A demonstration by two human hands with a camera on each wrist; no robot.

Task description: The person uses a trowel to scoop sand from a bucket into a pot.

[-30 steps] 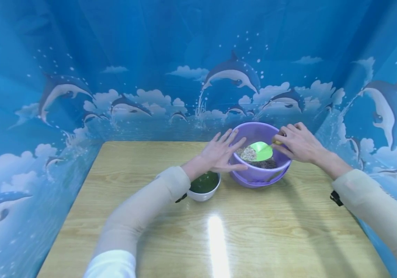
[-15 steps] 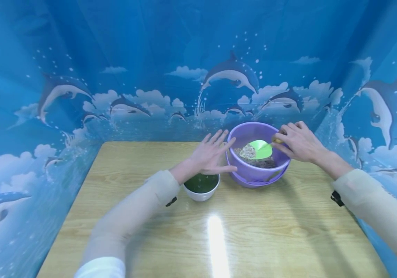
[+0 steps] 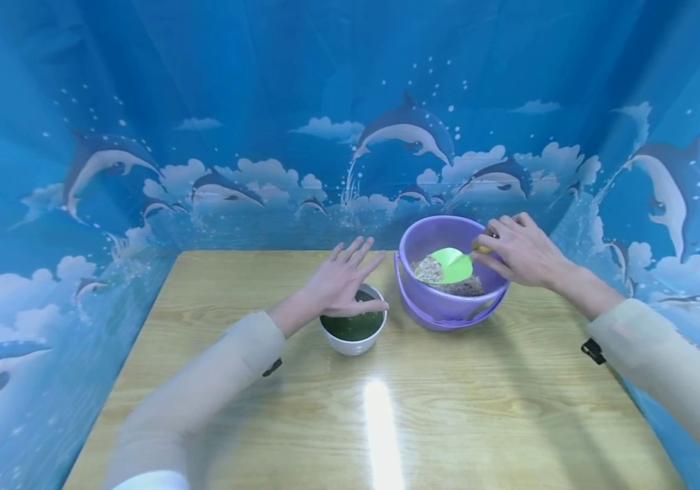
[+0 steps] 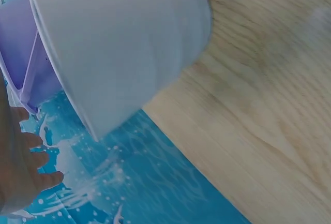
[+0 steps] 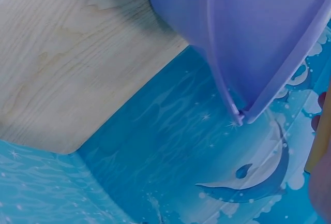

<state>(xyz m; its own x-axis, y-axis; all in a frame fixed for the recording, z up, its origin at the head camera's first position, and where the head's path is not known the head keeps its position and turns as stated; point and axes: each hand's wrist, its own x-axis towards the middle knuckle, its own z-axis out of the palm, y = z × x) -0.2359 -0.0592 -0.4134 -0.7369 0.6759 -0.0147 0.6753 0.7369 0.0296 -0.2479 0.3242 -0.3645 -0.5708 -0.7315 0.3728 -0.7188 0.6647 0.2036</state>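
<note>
1. At the right side of the purple bucket's (image 3: 441, 235) mouth: right hand (image 3: 521, 252), fingers curled round the yellowish handle (image 3: 482, 249) of a bright green scoop (image 3: 455, 265).
2. Over the white bowl (image 3: 352, 347), to the left: left hand (image 3: 340, 280), fingers straight and spread, thumb pointing across toward the bucket. Contact with the bowl's rim: cannot tell. Hands well apart.
3. Scoop within the bucket's mouth, blade pointing left. Pale granular material (image 3: 428, 269) at its tip end. Whether the blade touches the fill beneath: cannot tell.
4. Bucket upright, near the far edge of the tabletop. Coarse brownish-grey fill (image 3: 462, 286) low inside. Purple bail (image 3: 460, 324) hanging down round the front wall.
5. Bowl upright, just left of the bucket, a narrow gap between them. Dark green contents (image 3: 352, 328), partly hidden by the left hand. Left wrist view shows the bowl's outside wall large, bucket behind it.
6. Both arms in pale sleeves (image 3: 662, 354); black strap ends (image 3: 592, 351) show below the cuffs.
7. Light wood-grain tabletop (image 3: 460, 415), a bright streak of glare near the middle.
8. Blue backdrop (image 3: 325, 61) round the far edge and both sides, printed with leaping dolphins, clouds and spray.
</note>
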